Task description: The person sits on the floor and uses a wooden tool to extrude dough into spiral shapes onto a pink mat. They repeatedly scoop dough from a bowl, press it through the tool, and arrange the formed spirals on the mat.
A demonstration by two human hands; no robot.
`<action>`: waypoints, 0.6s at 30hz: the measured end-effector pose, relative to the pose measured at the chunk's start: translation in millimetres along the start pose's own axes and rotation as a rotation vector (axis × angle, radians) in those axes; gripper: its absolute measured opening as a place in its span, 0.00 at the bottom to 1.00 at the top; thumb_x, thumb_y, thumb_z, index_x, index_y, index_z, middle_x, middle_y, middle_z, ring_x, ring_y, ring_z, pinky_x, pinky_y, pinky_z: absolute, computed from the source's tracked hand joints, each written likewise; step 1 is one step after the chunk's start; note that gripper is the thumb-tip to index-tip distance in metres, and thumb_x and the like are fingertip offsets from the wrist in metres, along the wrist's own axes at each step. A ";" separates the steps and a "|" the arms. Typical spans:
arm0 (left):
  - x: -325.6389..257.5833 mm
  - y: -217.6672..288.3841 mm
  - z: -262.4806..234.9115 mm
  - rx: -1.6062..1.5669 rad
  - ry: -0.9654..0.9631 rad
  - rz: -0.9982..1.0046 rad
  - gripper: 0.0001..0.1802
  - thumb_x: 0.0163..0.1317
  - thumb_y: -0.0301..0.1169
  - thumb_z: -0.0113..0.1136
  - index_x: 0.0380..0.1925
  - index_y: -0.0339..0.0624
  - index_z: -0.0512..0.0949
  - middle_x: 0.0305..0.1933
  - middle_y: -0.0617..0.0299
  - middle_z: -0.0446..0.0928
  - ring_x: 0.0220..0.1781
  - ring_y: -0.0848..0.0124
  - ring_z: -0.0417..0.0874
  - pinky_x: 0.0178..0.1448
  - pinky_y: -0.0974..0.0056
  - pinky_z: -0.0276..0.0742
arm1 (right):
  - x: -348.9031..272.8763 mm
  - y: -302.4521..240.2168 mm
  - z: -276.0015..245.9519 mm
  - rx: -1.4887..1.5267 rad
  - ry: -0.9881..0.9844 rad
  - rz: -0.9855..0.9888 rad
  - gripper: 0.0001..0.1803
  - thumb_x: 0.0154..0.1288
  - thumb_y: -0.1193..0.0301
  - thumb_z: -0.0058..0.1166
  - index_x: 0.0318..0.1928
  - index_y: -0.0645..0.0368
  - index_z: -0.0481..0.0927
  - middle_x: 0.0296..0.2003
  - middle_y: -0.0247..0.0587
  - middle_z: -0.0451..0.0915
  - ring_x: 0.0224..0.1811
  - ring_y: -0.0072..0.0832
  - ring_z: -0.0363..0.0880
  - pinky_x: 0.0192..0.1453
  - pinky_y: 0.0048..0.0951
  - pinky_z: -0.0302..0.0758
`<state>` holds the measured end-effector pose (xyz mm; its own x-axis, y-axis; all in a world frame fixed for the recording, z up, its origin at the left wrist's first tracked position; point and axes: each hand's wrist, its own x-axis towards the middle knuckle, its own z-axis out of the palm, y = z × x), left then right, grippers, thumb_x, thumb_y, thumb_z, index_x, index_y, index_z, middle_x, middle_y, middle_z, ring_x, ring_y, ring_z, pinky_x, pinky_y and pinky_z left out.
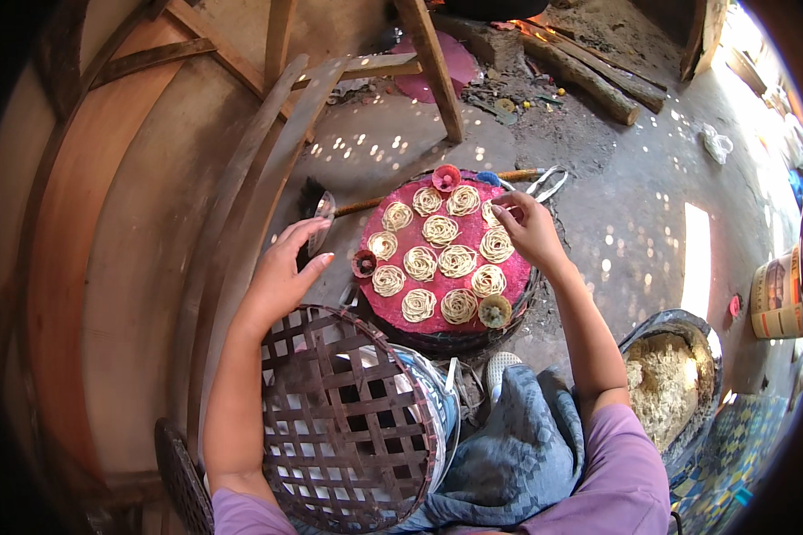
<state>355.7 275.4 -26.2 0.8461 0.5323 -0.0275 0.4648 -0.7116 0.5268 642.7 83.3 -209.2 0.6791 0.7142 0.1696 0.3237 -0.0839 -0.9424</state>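
Note:
Several pale coiled strands of dough, shaped like noodle nests [440, 231], lie spread over a round pink-red sheet [400, 308] on a dark-rimmed round base. My right hand [531, 234] reaches over the far right edge, its fingers and thumb closed at a noodle nest [489, 214], which they partly hide. Left of the sheet my left hand [285, 272] is raised with fingers stretched and thumb apart, holding nothing I can see. Just beyond its fingertips is a translucent, shallow piece [323, 221]. Small flower-like cups, a red one [446, 177], a dark red one [364, 263] and a yellowish one [494, 311], sit around the rim.
A dark woven basket tray [348, 419] covers a pail by my left forearm. At right stand a basin of crumbly pale-brown matter [669, 388] and a printed bucket [776, 294]. A wooden bench frame [281, 160] fills the left; logs [584, 80] burn at the back.

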 end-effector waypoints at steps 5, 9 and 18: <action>-96.0 35.5 -35.2 0.088 0.171 -0.015 0.23 0.60 0.28 0.62 0.57 0.38 0.74 0.63 0.50 0.73 0.67 0.56 0.71 0.70 0.58 0.63 | -48.2 -23.0 1.5 0.117 -0.207 0.129 0.16 0.67 0.64 0.59 0.44 0.66 0.81 0.31 0.46 0.82 0.33 0.26 0.82 0.40 0.32 0.77; -233.2 42.1 -57.2 0.146 0.332 -0.279 0.23 0.59 0.23 0.60 0.56 0.35 0.73 0.63 0.50 0.72 0.66 0.57 0.72 0.71 0.58 0.63 | -32.2 -20.8 6.1 -0.105 -0.204 -0.038 0.16 0.66 0.64 0.59 0.44 0.66 0.82 0.34 0.49 0.83 0.36 0.33 0.84 0.42 0.35 0.78; -455.5 -24.2 -1.8 -0.040 0.637 -0.836 0.20 0.68 0.25 0.52 0.60 0.34 0.70 0.57 0.53 0.76 0.55 0.64 0.78 0.61 0.62 0.71 | 44.3 -5.8 217.3 -0.484 -0.627 -0.650 0.31 0.61 0.58 0.58 0.65 0.50 0.69 0.60 0.52 0.73 0.62 0.51 0.71 0.67 0.43 0.69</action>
<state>-41.4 50.9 -24.9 -0.0394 0.9979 0.0509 0.8187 0.0030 0.5743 527.7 266.4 -258.9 -0.1444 0.9450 0.2935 0.8319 0.2766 -0.4810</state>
